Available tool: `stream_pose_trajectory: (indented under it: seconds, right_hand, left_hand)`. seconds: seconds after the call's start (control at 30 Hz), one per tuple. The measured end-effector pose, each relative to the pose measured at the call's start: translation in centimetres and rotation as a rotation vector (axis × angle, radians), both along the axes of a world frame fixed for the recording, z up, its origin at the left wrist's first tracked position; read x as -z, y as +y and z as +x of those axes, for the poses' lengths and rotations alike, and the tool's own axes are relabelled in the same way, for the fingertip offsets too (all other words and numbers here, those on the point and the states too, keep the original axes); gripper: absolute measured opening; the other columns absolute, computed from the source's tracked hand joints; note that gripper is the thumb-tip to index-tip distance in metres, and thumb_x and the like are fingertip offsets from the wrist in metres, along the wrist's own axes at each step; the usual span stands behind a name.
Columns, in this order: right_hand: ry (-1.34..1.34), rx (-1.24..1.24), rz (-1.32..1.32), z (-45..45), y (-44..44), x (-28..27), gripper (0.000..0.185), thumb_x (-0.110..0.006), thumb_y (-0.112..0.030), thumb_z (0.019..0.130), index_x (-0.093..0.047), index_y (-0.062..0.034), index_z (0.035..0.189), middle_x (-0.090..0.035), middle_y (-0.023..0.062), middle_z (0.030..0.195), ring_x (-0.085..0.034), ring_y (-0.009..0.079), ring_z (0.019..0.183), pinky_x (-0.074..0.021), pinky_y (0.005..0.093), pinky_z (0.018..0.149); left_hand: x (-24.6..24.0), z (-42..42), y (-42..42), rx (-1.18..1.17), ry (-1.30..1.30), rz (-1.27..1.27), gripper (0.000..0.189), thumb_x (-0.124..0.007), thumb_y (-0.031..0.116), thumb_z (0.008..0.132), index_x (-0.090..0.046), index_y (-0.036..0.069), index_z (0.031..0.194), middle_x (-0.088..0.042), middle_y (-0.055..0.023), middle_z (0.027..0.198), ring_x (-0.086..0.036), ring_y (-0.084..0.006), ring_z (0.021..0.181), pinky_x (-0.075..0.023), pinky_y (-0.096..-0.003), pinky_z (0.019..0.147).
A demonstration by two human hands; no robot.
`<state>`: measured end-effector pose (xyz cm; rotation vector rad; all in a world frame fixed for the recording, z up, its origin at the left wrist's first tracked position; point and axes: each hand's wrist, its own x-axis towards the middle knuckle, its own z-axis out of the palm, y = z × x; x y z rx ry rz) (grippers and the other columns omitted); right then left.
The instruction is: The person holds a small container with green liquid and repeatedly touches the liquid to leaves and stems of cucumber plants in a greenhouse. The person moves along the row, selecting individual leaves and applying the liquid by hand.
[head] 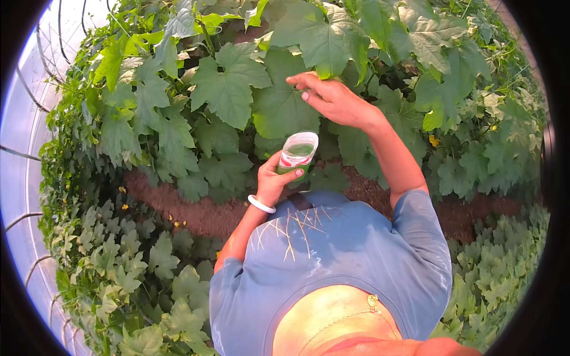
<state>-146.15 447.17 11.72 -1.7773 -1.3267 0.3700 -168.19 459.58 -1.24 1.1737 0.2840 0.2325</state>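
My left hand [277, 179] is closed around a translucent plastic cup [299, 153] with a white and red label and green liquid in it. Its open mouth faces up. Above and to the right of the cup, my right hand [327, 99] reaches among broad lobed vine leaves [282, 104]. The fingers are bent and point left, the thumb lies a little apart below them, and nothing shows between them. Whether the fingertips touch a leaf cannot be told.
Dense climbing vines [227, 84] rise in front, and more leafy plants [187, 289] grow behind me. Bare brown soil [200, 218] runs between the rows. A curved plastic greenhouse wall [22, 178] with hoops stands on the left. Small yellow flowers [433, 141] dot the leaves.
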Motion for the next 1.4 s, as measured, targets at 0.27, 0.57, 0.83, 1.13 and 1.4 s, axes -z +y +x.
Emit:
stream_pose_trajectory:
  seconds: [0.27, 0.57, 0.83, 1.13, 1.4]
  right_hand:
    - [0.157, 0.376, 0.404, 5.8, -0.5, -6.0, 0.05, -0.044, -0.009, 0.104, -0.034, -0.0065, 0.153, -0.049, 0.014, 0.147, -0.058, 0.0224, 0.123, -0.0486, 0.0349, 0.101]
    - [0.263, 0.597, 0.648, 6.6, -3.9, -4.5, 0.032, -0.046, -0.002, 0.1, -0.056, -0.0033, 0.13, -0.063, 0.0131, 0.129, -0.066, 0.0212, 0.102, -0.0529, 0.0315, 0.086]
    - [0.188, 0.408, 0.214, 6.2, -6.8, 1.1, 0.02, -0.053, -0.013, 0.098, -0.065, -0.0002, 0.108, -0.068, 0.0118, 0.112, -0.065, 0.0197, 0.092, -0.0533, 0.0325, 0.082]
    - [0.335, 0.715, -0.137, 14.4, 4.3, 9.2, 0.041, -0.059, -0.031, 0.098, -0.059, -0.0047, 0.129, -0.066, 0.0056, 0.119, -0.06, 0.0137, 0.103, -0.0505, 0.0336, 0.088]
    - [0.156, 0.52, 0.454, 6.7, 7.0, 12.5, 0.028, -0.06, -0.015, 0.098, -0.06, -0.004, 0.123, -0.067, 0.0046, 0.109, -0.061, 0.0145, 0.095, -0.0506, 0.0326, 0.083]
  left_hand:
    - [0.7, -3.3, 6.1, -0.166, -0.06, -0.015, 0.049, -0.077, -0.008, 0.079, -0.064, -0.001, 0.126, -0.071, -0.0075, 0.116, -0.067, -0.0154, 0.105, -0.0534, -0.0304, 0.093]
    - [1.1, -4.7, 10.0, -0.236, -0.072, -0.012, 0.045, -0.077, -0.006, 0.081, -0.064, -0.001, 0.123, -0.07, -0.0077, 0.117, -0.065, -0.0168, 0.107, -0.0493, -0.0329, 0.097]
    - [1.2, -5.4, 10.7, -0.266, -0.055, 0.017, 0.046, -0.078, -0.008, 0.079, -0.064, -0.001, 0.123, -0.07, -0.0077, 0.115, -0.066, -0.016, 0.104, -0.0516, -0.0315, 0.095]
    - [-1.9, -4.1, 10.5, -0.281, -0.156, 0.106, 0.048, -0.079, -0.007, 0.078, -0.063, -0.002, 0.124, -0.069, -0.0085, 0.118, -0.066, -0.0173, 0.108, -0.0513, -0.0325, 0.097]
    - [-4.1, -2.5, 8.7, -0.316, -0.192, 0.166, 0.052, -0.08, -0.007, 0.078, -0.062, -0.001, 0.127, -0.069, -0.0074, 0.118, -0.065, -0.0161, 0.108, -0.0509, -0.0315, 0.097]
